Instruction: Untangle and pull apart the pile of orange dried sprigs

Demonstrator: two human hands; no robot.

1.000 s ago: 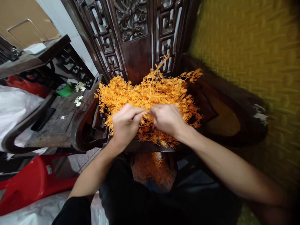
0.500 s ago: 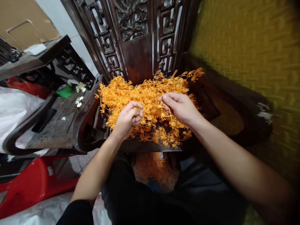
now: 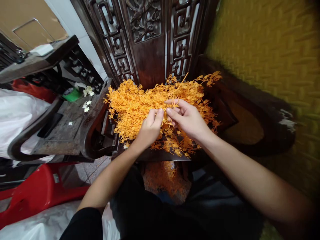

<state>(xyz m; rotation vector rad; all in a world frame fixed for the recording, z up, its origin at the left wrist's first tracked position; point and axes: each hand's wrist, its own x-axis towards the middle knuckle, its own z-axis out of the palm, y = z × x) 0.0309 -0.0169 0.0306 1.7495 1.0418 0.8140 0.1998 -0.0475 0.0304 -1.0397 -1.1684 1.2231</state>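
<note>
A heap of orange plastic sprigs (image 3: 140, 103) lies on the seat of a dark carved wooden chair (image 3: 150, 63). My left hand (image 3: 149, 128) reaches into the middle of the heap, its fingertips pinched on a sprig. My right hand (image 3: 188, 117) is beside it, touching fingertip to fingertip, thumb and fingers closing on the same thin orange stem. More orange sprigs (image 3: 165, 180) lie in a pile below the seat's front edge, between my knees.
A second dark wooden chair (image 3: 65, 130) stands at the left, with small white flowers (image 3: 86, 107) and a green object (image 3: 72, 96) on it. A red plastic stool (image 3: 37, 191) and white plastic sheeting (image 3: 15, 113) lie lower left. A yellow woven surface (image 3: 270, 50) fills the right.
My hands drew apart half a second ago and have now come back together in the heap's middle. My left hand moved right and up toward the right hand.
</note>
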